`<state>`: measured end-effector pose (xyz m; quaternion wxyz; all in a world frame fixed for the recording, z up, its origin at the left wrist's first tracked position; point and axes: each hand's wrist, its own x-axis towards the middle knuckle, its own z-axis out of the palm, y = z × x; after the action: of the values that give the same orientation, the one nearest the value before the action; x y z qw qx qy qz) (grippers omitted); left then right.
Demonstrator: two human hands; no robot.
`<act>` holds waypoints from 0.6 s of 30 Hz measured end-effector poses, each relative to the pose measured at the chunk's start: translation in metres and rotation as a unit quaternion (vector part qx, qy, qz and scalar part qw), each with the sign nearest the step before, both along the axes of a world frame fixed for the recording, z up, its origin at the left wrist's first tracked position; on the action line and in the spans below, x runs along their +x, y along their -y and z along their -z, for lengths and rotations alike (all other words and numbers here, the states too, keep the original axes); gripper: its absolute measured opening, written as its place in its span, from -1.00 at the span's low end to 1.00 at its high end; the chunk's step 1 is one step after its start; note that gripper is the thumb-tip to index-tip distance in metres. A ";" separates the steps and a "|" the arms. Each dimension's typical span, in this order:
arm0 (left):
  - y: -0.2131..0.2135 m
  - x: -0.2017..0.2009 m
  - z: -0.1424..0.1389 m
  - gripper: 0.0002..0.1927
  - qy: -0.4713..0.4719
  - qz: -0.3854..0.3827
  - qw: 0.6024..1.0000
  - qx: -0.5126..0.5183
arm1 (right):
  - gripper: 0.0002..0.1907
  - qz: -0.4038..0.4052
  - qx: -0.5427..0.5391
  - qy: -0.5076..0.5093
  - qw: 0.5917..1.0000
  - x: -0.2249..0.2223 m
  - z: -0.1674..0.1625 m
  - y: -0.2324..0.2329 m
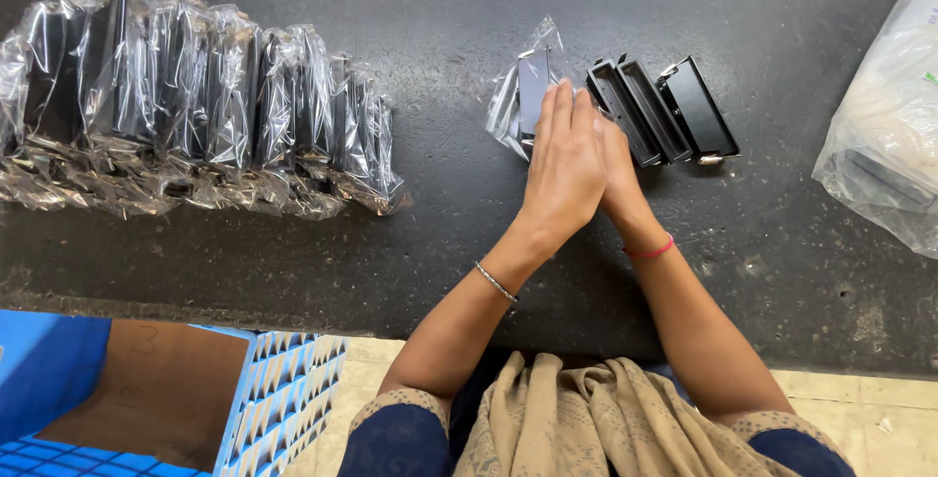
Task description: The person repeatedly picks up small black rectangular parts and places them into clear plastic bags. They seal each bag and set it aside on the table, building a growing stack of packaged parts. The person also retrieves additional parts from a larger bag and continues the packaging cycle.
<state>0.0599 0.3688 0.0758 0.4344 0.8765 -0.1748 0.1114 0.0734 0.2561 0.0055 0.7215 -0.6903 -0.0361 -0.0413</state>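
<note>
A: What is the biggest thing?
B: The dark table [469, 233], then the long row of wrapped black parts [195, 106] far left.
A: And the hands?
B: The left hand [567, 164] lies flat, fingers straight, over the right hand [618, 169], whose fingers are hidden.
A: And near them?
B: Three bare black parts [664, 110] just right, one bagged part [530, 91] at the fingertips.

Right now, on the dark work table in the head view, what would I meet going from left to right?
Row of black parts wrapped in clear plastic bags → single black part in a clear plastic sleeve → left hand → unwrapped black rectangular channel parts → large translucent plastic bag at the right edge.
</note>
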 end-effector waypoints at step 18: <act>-0.090 0.072 0.000 -0.53 0.104 -0.011 0.990 0.092 | -0.68 -0.066 -0.208 -0.079 0.973 -0.020 -0.093 -0.011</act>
<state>0.1320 0.4591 0.0758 0.3300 0.8983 -0.2188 0.1907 0.0534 0.2669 0.0982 0.5639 -0.8222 -0.0323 0.0696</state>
